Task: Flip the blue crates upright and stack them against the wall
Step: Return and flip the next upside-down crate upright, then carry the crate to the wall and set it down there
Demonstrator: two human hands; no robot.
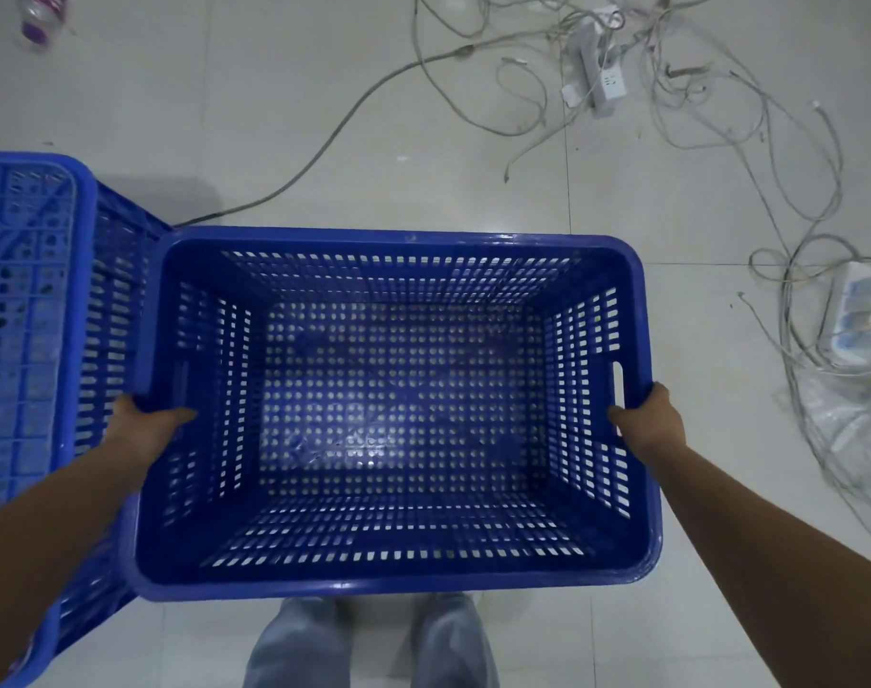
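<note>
Over the tiled floor (225,91), dead centre: 1 blue crate (398,414), mouth up, already flipped. Left hand (138,427) is closed on its left rim, right hand (649,419) closed on the right rim beside the handle slot (618,382). A 2nd crate (31,315) sits touching on the left, base up, not yet flipped. Step in hand looks like carry-to-wall; no wall in view, so turn first and avoid the loose cables (721,141). No legible brand or writing anywhere.

Pale tiled floor (274,116) (tangled cables (672,91))
</note>
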